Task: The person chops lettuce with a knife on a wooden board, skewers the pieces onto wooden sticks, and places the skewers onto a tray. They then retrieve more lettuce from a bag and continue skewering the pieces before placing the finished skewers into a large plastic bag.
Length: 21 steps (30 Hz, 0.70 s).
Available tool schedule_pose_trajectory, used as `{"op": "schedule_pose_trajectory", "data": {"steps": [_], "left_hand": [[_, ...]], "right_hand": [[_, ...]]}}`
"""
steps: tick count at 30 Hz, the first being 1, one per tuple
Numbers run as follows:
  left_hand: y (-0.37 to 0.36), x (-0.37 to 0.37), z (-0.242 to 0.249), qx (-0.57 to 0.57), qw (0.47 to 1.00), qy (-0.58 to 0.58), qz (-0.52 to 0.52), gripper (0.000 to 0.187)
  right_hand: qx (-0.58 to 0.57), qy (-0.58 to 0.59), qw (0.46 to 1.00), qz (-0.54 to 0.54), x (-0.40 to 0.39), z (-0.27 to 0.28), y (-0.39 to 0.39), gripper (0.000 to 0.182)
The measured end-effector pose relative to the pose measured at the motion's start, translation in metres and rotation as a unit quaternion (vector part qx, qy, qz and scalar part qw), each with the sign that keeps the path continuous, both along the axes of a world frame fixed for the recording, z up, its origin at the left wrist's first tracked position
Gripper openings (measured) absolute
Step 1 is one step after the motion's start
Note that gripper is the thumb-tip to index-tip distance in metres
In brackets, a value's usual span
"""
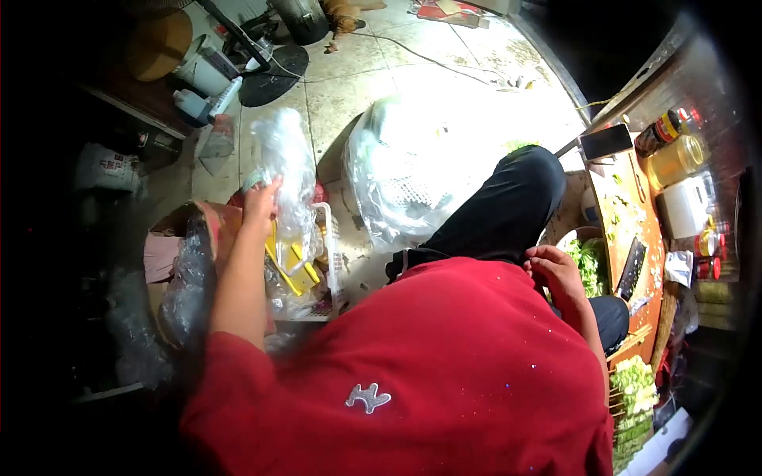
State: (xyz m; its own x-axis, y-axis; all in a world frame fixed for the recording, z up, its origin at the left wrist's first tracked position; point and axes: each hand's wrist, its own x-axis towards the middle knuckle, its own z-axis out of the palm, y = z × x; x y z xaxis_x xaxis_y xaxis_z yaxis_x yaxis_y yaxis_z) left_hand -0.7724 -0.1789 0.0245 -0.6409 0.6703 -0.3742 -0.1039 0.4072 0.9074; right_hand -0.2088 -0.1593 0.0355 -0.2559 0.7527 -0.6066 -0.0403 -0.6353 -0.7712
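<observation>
My left hand reaches out to the left and grips a clear plastic bag held up above a white basket of yellow and clear packaging. My right hand rests near my knee with fingers curled, beside a bowl of green leafy vegetables; nothing shows in it. My red shirt fills the lower middle of the view and my black trouser leg stretches toward the right.
A large clear plastic sack lies on the tiled floor ahead. A wooden cutting board with a cleaver, a phone, jars and bottles is at right. Skewered greens lie lower right. A cardboard box sits left.
</observation>
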Motion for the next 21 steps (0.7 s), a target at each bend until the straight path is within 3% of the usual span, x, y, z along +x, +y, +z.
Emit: {"op": "schedule_pose_trajectory", "data": {"steps": [2,6,8,10,12,13,14,15,16,18,19,21], "left_hand": [[0.012,0.038,0.038,0.090,0.993,-0.082,-0.005,0.021],[0.049,0.110,0.050,0.120,0.970,-0.180,-0.114,0.018],[0.060,0.170,0.074,0.096,0.954,-0.164,-0.232,0.019],[0.060,0.236,0.111,0.066,0.924,0.031,-0.376,0.029],[0.067,0.280,0.115,0.086,0.870,0.023,-0.485,0.025],[0.069,0.296,0.112,0.172,0.830,-0.010,-0.530,0.019],[0.070,0.309,0.117,0.168,0.810,0.024,-0.562,0.017],[0.075,0.316,0.125,0.119,0.822,0.007,-0.557,0.016],[0.082,0.319,0.129,0.070,0.833,-0.007,-0.548,0.015],[0.103,0.311,0.116,0.139,0.847,0.005,-0.514,0.013],[0.123,0.299,0.093,0.201,0.844,-0.052,-0.494,0.012],[0.149,0.289,0.081,0.255,0.850,0.125,-0.443,0.012]], "right_hand": [[0.059,-0.010,0.998,-0.003,-0.003,0.003,0.002,0.018],[0.201,-0.002,0.978,0.054,-0.011,0.035,0.019,0.031],[0.251,0.017,0.966,0.064,-0.029,0.071,0.024,0.043],[0.363,-0.041,0.929,0.059,-0.044,0.082,0.033,0.052],[0.364,0.025,0.931,-0.003,-0.061,0.105,0.035,0.039],[0.421,-0.048,0.906,-0.018,-0.052,0.104,0.040,0.030],[0.472,-0.120,0.873,-0.029,-0.042,0.098,0.044,0.022],[0.372,-0.102,0.912,-0.138,-0.034,0.093,0.043,0.014],[0.313,0.100,0.926,-0.185,-0.016,0.080,0.049,0.014],[0.309,0.026,0.919,-0.245,0.024,0.071,0.043,0.013],[0.316,0.021,0.910,-0.267,0.039,0.069,0.035,0.015],[0.303,0.001,0.905,-0.299,0.064,0.062,0.017,0.021]]}}
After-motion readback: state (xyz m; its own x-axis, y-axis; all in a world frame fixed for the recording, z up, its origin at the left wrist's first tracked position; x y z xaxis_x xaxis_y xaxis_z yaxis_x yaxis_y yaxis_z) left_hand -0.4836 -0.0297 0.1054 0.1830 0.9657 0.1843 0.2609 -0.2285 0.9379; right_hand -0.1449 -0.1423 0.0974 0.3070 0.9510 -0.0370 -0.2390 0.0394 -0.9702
